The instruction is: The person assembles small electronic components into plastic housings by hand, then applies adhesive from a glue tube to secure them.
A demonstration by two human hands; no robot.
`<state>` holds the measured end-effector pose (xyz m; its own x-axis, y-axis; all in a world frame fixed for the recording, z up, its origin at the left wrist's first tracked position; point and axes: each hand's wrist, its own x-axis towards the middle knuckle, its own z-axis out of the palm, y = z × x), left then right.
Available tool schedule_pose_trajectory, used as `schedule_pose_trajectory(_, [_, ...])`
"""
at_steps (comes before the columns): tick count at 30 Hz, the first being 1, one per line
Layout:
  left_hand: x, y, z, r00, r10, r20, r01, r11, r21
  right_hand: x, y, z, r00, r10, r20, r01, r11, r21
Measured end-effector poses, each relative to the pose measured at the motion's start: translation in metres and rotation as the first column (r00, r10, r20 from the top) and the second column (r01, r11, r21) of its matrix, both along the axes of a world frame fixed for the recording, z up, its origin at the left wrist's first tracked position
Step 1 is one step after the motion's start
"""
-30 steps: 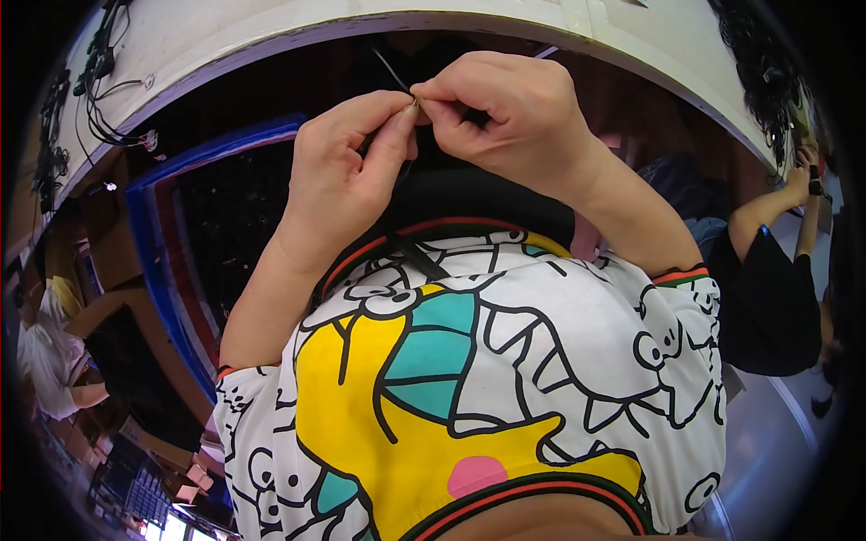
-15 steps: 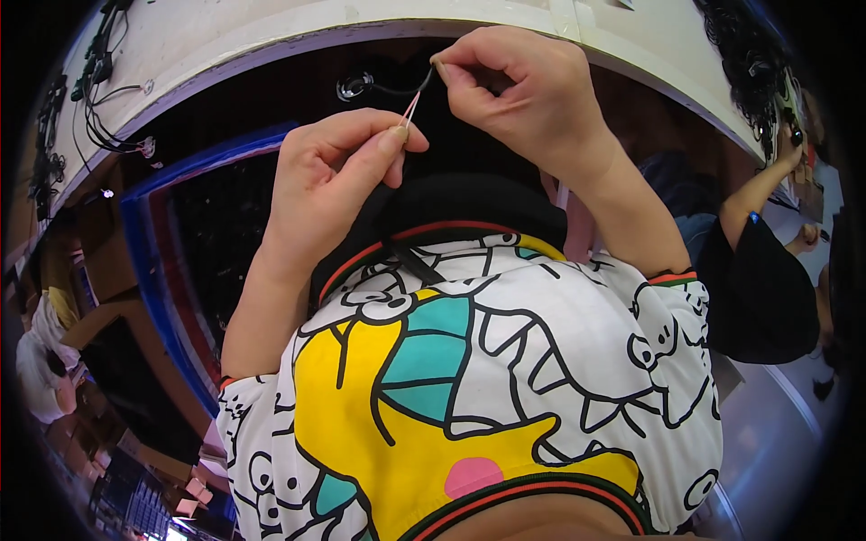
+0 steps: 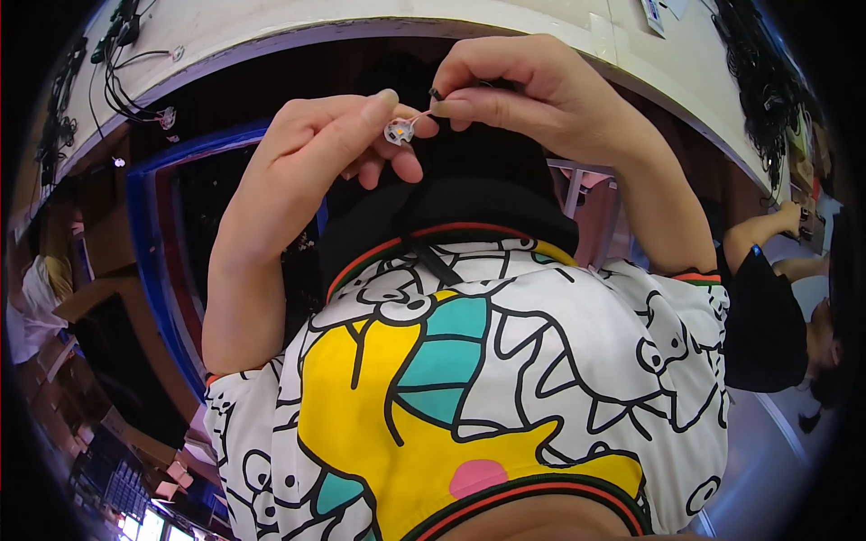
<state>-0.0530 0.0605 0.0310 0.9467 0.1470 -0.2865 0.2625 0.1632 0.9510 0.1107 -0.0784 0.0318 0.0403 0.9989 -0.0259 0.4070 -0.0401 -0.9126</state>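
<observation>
In front of my chest, just off the near table edge, both hands are raised close together. My left hand (image 3: pixel 316 144) has thumb and forefinger closed at the edge of a small round LED board (image 3: pixel 399 132), a silvery disc with a yellow spot at its middle. Thin pinkish-white wires (image 3: pixel 421 115) run from the disc toward my right hand (image 3: pixel 519 95). Its thumb and forefinger pinch a thin black cable, whose dark end (image 3: pixel 436 94) pokes out at the fingertips. The rest of that cable is mostly hidden by the fingers.
A pale table (image 3: pixel 361 20) curves across the top. Black cables with small round boards (image 3: pixel 168 117) hang over its left edge; a thick bundle of black cables (image 3: pixel 762 86) drapes at the right. A blue-edged frame (image 3: pixel 149 225) and cardboard boxes (image 3: pixel 140 316) stand left. Another person's arm (image 3: pixel 762 233) shows at right.
The round board, earlier dangling beyond my hands, is now at my left fingers, which were pinching the thin wires. My right hand has turned flatter and dropped slightly.
</observation>
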Motion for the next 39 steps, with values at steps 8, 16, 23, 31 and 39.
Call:
schedule_pose_trajectory(8, [0.008,-0.008,-0.016,0.993,-0.105,-0.053,0.109,0.991,0.073,0.000,-0.010,-0.012,0.998,-0.008,0.061,0.002,0.995,0.104])
schedule_pose_trajectory(16, [0.030,-0.021,-0.011,0.912,0.074,0.404,-0.200,0.940,0.278,0.140,-0.072,0.033,0.270,-0.722,0.637,0.536,0.662,0.523])
schedule_pose_trajectory(23, [0.043,-0.017,-0.020,0.840,0.247,0.484,-0.333,0.938,0.098,0.209,-0.054,0.015,0.116,-0.746,0.655,0.567,0.592,0.573])
schedule_pose_trajectory(31, [0.059,-0.034,-0.020,0.824,0.293,0.485,-0.263,0.956,-0.130,0.259,-0.115,0.017,0.079,-0.806,0.586,0.781,0.415,0.466])
schedule_pose_trajectory(39, [0.071,-0.041,-0.025,0.866,0.233,0.442,-0.212,0.973,-0.096,0.220,-0.091,0.012,0.238,-0.752,0.615,0.761,0.538,0.364])
